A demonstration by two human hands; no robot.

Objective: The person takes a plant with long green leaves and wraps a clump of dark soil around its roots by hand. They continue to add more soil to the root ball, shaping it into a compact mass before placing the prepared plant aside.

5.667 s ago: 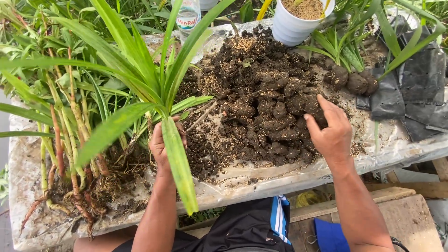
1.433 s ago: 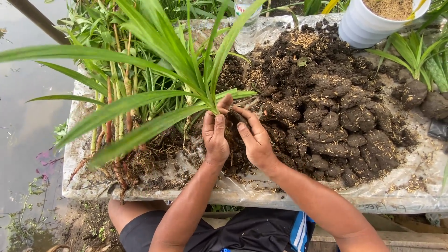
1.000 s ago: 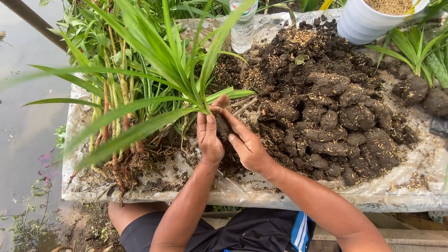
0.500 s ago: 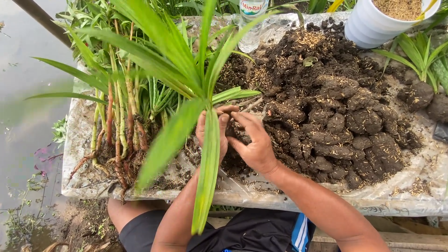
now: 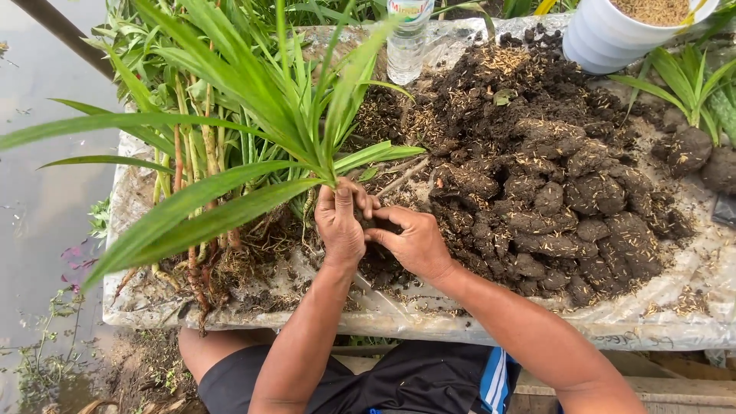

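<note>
While both hands are meeting at the front of the surface [image 5: 429,326], the left hand [image 5: 340,222] is gripping a plant [image 5: 307,130] right at its base, fingers [image 5: 337,201] wrapped shut round the stem, so the long green leaves are fanning up and away instead of flopping into the dirt. The right hand [image 5: 410,241] is cupping in from the side, fingers curled and partly closed round a dark clump at the roots; whether it is soil or root that they are pinching I cannot tell, since the left hand is covering it. The two hands are touching, working on the same spot.

Just to the right, a soil heap [image 5: 552,176] flecked with pale husks is lying within easy reach of the right hand. To the left, more plants [image 5: 192,192] are lying in a bundle with bare roots pointing toward the person. A clear bottle [image 5: 406,42] is standing at the back edge, and a white pot [image 5: 621,31] filled with husks is sitting at the far right corner. Water [image 5: 38,207] is lying beyond the left edge.
</note>
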